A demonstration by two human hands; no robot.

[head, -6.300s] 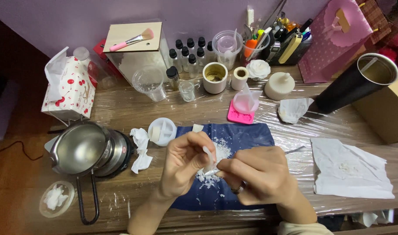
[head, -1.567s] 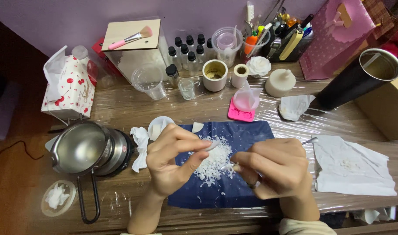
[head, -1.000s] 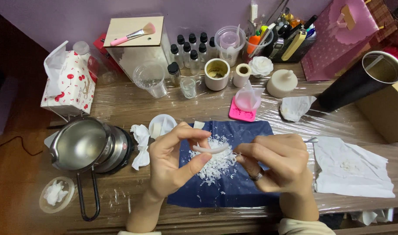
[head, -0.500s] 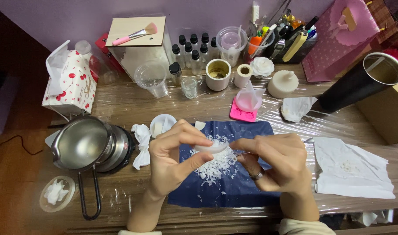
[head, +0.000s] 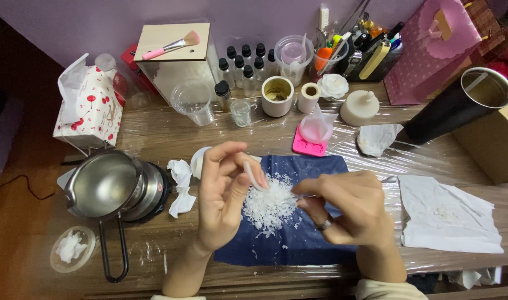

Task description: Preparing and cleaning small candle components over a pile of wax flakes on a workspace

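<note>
Left hand (head: 223,197) fingers pinch small white wax piece (head: 253,176) above dark blue cloth (head: 298,239); right hand (head: 348,208) fingers clamp thin metal tool (head: 306,196) against it; white wax shavings (head: 269,206) piled on cloth, mid-bench (head: 254,139)

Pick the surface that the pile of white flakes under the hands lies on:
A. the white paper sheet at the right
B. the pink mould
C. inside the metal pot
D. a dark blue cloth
D: the white flakes lie heaped on the dark blue cloth, right below the left hand and the right hand.
</note>
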